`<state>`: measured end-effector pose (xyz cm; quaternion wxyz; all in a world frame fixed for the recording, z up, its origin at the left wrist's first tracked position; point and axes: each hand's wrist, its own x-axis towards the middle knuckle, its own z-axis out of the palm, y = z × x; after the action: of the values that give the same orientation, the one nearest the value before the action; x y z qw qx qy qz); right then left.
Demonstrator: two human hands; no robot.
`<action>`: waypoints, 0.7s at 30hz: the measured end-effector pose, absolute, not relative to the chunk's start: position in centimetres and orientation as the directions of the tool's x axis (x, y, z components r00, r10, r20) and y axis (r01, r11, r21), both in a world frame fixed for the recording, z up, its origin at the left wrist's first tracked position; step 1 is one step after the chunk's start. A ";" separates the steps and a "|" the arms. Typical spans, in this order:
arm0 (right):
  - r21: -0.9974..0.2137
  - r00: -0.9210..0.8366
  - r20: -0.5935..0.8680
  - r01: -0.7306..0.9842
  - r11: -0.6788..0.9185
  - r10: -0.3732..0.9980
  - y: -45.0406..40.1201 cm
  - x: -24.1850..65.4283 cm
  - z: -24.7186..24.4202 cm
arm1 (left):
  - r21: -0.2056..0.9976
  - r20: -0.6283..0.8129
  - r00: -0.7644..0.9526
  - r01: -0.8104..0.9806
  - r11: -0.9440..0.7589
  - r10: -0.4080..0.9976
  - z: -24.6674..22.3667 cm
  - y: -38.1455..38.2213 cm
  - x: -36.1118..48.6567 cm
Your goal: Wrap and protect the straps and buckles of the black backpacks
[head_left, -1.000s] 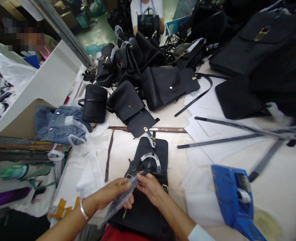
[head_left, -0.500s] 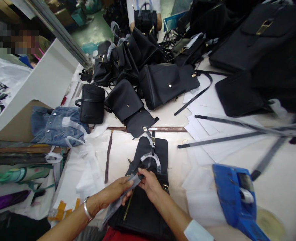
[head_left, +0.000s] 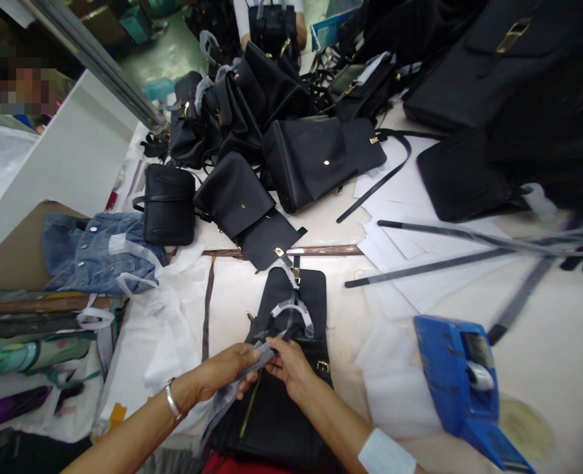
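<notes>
A black backpack with gold zips and a buckle lies in front of me, its flap folded out away from me. Its top handle is wrapped in pale film. Over its upper left part, my left hand grips a plastic-covered strap, thumb on top. My right hand pinches the strap's far end near the handle, fingertips close to the left thumb. Plastic film hangs from the strap below my left hand; what lies between the right fingertips is partly hidden.
Several black bags crowd the far side, beside a small black case. On the right are a blue tape dispenser, white paper sheets and loose straps. A denim item lies left. Another person's arm shows at the back.
The whole view has shifted slightly, so most things sit a little further left. Both hands keep their hold on the strap, with only small finger movement.
</notes>
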<state>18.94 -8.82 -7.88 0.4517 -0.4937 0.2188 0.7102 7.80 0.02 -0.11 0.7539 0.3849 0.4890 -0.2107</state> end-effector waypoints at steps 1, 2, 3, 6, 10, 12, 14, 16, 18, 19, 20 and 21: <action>-0.135 -0.119 -0.891 -0.852 -0.507 0.438 -9.0 19.1 -7.8 | 0.365 -0.903 0.428 0.701 0.612 0.047 -0.4 0.1 7.8; -0.145 -0.139 -0.874 -0.840 -0.523 0.465 -9.3 19.5 -7.7 | 0.356 -0.906 0.422 0.708 0.610 0.039 -0.8 0.2 7.8; -0.165 -0.168 -0.847 -0.819 -0.550 0.504 -9.6 20.1 -7.6 | 0.350 -0.908 0.418 0.712 0.609 0.033 -1.1 0.2 7.8; -0.359 -0.195 -0.784 -0.632 -0.686 0.590 -10.6 22.6 -7.0 | 0.349 -0.909 0.414 0.706 0.616 0.041 -1.6 0.4 7.5; -0.842 0.219 -0.523 0.016 -0.539 0.824 -10.5 25.8 -5.3 | 0.338 -0.915 0.402 0.698 0.631 0.045 -1.7 0.7 7.6; -0.864 0.297 -0.266 0.348 -0.363 0.917 -9.5 26.6 -4.5 | 0.319 -0.920 0.391 0.707 0.631 0.027 -1.6 0.8 7.8; -0.798 0.254 -0.141 0.543 -0.262 0.957 -8.3 26.7 -4.3 | 0.309 -0.924 0.382 0.713 0.629 0.021 -1.5 1.0 8.1; -0.753 0.190 -0.123 0.622 -0.216 0.974 -7.3 26.4 -4.6 | 0.315 -0.923 0.384 0.711 0.629 0.029 -1.6 1.2 8.2; -0.753 0.148 -0.130 0.629 -0.195 0.980 -6.9 26.0 -5.2 | 0.321 -0.919 0.394 0.704 0.634 0.028 -1.8 1.3 8.2; -0.760 0.136 -0.129 0.623 -0.186 0.982 -6.8 25.9 -5.4 | 0.322 -0.917 0.398 0.700 0.637 0.025 -2.0 1.4 8.2; -0.765 0.129 -0.124 0.619 -0.177 0.984 -6.9 25.8 -5.7 | 0.320 -0.917 0.399 0.698 0.640 0.022 -2.2 1.4 8.1; -0.767 0.126 -0.118 0.618 -0.171 0.985 -7.1 25.8 -5.8 | 0.316 -0.918 0.396 0.698 0.643 0.021 -2.4 1.5 8.1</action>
<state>25.76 -7.06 -5.79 0.2847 -0.6941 -0.5774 0.3221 8.15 1.46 -2.41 0.7548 0.3583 0.5015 -0.2244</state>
